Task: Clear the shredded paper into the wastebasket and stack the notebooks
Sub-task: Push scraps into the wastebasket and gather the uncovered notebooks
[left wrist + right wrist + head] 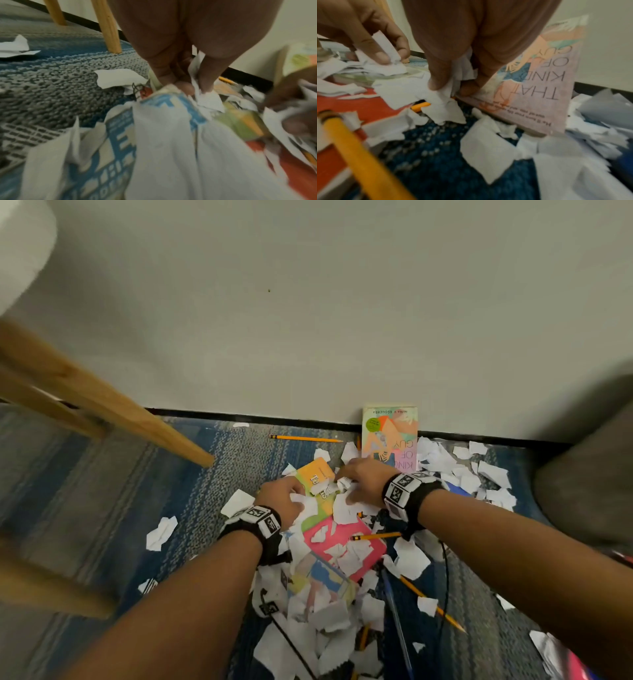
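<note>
**White scraps gathered in both hands on the carpet**

White shredded paper (337, 616) covers the middle of the blue-and-grey carpet (219, 460), thickest toward the near edge and the far right corner by the wall. The left hand (282, 498) has its fingers curled, thumb and fingertips (206, 82) pinching a crumpled scrap that hangs just below them; further scraps lie directly under the palm. The right hand (364, 479) is likewise curled, its fingers (438, 79) closed round a wad of paper at the base of a pastel paperback (390, 440), which stands tilted against the wall at the carpet's far edge (title printed upside down in the head view). The two hands sit close together over an orange-and-green book (317, 474). Nearer the person, a pink-red notebook (344, 546) lies flat, partly buried in scraps, and a pale illustrated book (322, 582) lies just nearer still. Yellow pencils (305, 437) are scattered among the paper. A wooden furniture leg (147, 422) meets the carpet at the left.
</note>
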The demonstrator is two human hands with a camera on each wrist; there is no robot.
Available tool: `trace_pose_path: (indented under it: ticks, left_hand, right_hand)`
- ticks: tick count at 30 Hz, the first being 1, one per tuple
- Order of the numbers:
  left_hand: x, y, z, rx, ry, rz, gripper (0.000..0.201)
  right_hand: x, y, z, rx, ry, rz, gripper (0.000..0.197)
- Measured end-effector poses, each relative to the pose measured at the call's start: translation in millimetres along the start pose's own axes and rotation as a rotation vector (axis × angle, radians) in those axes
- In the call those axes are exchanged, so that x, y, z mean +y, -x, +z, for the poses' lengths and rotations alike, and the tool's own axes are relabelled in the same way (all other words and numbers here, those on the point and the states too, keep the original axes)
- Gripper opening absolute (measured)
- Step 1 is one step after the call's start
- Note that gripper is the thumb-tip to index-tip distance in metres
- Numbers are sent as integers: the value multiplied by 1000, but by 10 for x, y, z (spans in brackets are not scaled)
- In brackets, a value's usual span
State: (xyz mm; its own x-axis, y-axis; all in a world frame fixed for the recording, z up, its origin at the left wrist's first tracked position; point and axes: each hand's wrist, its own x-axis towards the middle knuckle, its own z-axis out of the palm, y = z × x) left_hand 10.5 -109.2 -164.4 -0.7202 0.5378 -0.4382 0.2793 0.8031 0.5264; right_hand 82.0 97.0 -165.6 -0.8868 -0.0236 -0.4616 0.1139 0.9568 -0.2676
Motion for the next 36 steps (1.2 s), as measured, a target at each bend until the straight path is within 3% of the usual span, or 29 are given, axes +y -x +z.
trace_pose_path:
  ticks: [3, 10, 15, 19, 21, 25, 28, 31, 34, 36]
  left_hand:
    - [-1, -30, -151, 134, 138, -45, 22]
    - [-216, -59, -463, 467, 48, -150, 21]
    - [-618, -29, -421, 278, -150, -232, 19]
    - [-823, 59, -243, 55, -187, -282, 48]
    - [-878, 90, -199, 65, -190, -259, 49]
    - [-916, 85, -223, 65, -268, -262, 27]
    - [-934, 81, -220, 92, -337, -249, 34]
    - [-834, 89, -271, 195, -250, -237, 39]
    - [-665, 91, -362, 271, -176, -214, 19]
    - [-558, 100, -390, 304, -116, -158, 17]
  right_hand:
    - [81, 95, 23, 99, -51, 6, 22]
    - [154, 148, -277, 300, -273, 68, 13]
    - [-16, -30, -345, 337, -279, 78, 8]
    - [-226, -123, -250, 254, -223, 109, 10]
    - [-319, -144, -186, 239, -196, 101, 16]
    - [-385, -210, 37, 144, -98, 102, 41]
    - [-371, -243, 174, 48, -77, 54, 55]
    - [-345, -245, 188, 17, -93, 60, 45]
    - [-314, -190, 185, 88, -130, 25, 28]
    - [-281, -133, 161, 148, -189, 37, 22]
